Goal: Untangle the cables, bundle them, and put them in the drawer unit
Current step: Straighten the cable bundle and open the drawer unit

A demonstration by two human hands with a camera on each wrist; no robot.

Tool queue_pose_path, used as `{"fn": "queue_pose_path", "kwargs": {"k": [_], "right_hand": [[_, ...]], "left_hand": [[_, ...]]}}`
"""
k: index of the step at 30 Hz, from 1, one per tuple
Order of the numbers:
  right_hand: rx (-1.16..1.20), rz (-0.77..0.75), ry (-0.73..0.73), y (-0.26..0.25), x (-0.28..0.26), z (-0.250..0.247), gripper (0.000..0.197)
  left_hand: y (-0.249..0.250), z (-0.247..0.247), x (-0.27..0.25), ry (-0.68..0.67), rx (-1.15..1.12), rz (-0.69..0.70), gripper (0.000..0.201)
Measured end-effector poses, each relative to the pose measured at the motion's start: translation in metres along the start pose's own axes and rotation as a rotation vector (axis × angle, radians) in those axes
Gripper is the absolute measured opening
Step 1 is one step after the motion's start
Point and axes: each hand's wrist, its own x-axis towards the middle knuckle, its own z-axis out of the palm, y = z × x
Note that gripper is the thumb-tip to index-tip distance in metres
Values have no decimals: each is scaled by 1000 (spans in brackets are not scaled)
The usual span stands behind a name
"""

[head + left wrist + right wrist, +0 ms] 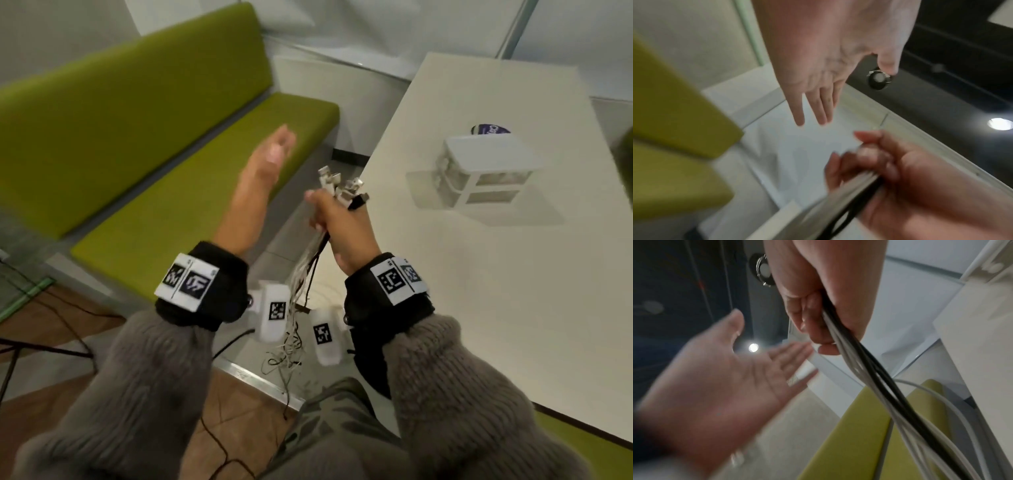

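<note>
Nearest, below both wrists, the loose tails of the cables (294, 329) hang down towards the lap and floor in a slack, kinked snarl, white strands mixed with a black one. They look light and limp, so they will sag and swing freely, and the smooth jackets are likely to slide through a loose grip.

Above that, the right hand (337, 226) is curled tight round the gathered strands just under their plugs (339, 185), which stick up out of the top of the fist in a cluster. The right wrist view shows the black and white leads running side by side out of the closed fingers (813, 324). Holding near the plug ends seems the sensible place: the plugs are the only stiff parts and should stop the bunch slipping out.

To the left of that fist and a little further out, the left hand (270, 154) is spread flat, fingers straight and apart, holding nothing; it is blurred. In my judgement it is best used lower down the hanging length, to comb the tails straight before coiling.

Beyond the left hand is the green bench (137, 120). Further off, to the right of the holding hand, the white drawer unit (486, 171) stands on the white table (445, 308), well apart from the cables, its drawers apparently shut.
</note>
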Motion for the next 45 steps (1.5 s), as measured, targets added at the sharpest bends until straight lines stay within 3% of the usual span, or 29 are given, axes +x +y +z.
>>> {"fn": "queue_pose_path", "kwargs": {"k": [2,4,8,10,13,17,26,32,36,38,45], "right_hand": [[77,43,23,-13,0,-16,30],[127,77,13,-17,-2,-28,37],[214,146,42,-19,-10,-55,45],[285,140,53,-27,-13,-70,47],[406,115,103,-34,-19,-90,44],[529,92,183,-36,-20,-114,45],[647,54,333,-31,-12,-161,47],[744,6,462,-25,-10,-197,48],[757,-22,525,-21,-15,-214,45],[718,-27,512,-17,-19,-221,41],[315,24,385,-6,-23,-216,39]], "left_hand": [[-13,17,-12,-161,-14,-141,64],[-30,45,-20,-325,33,-158,49],[-45,84,-20,-378,4,-137,26],[-42,92,-14,-425,116,-106,18],[-43,99,-8,-514,285,-68,28],[-58,104,-9,-613,290,-135,40],[-68,131,11,-655,241,-141,68],[-72,150,16,-792,276,-99,49],[-79,148,19,-794,301,-216,52],[-80,142,20,-775,308,-234,54],[-70,127,30,-634,452,-102,47]]}}
